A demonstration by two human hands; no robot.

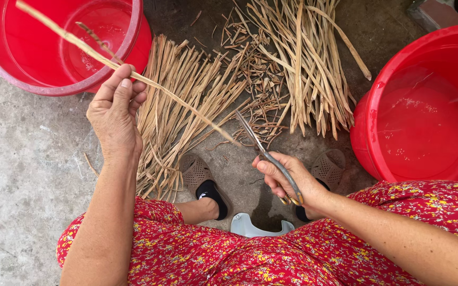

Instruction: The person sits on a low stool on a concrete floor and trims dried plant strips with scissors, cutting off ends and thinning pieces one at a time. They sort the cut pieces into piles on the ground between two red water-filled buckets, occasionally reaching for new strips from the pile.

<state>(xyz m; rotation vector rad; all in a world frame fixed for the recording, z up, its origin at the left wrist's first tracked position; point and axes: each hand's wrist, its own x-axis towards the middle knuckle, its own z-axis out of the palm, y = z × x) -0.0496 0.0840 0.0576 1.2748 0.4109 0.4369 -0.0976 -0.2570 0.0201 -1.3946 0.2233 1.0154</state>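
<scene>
My left hand (115, 112) pinches a long dry straw stalk (96, 55) that slants from the upper left down to the scissors. My right hand (287, 177) grips a pair of metal scissors (265, 153); their blades are open at the stalk's lower end. Below the hands lie two heaps of dry stalks on the concrete floor: a trimmed pile (178, 106) near my left hand and a looser pile (303, 63) farther right, with short cut scraps (258, 79) between them.
A red plastic basin (43, 79) with water stands at the upper left, another red basin (398, 90) at the right. My feet in grey perforated sandals (197, 172) rest on the floor. A pale stool edge (253, 228) shows between my knees.
</scene>
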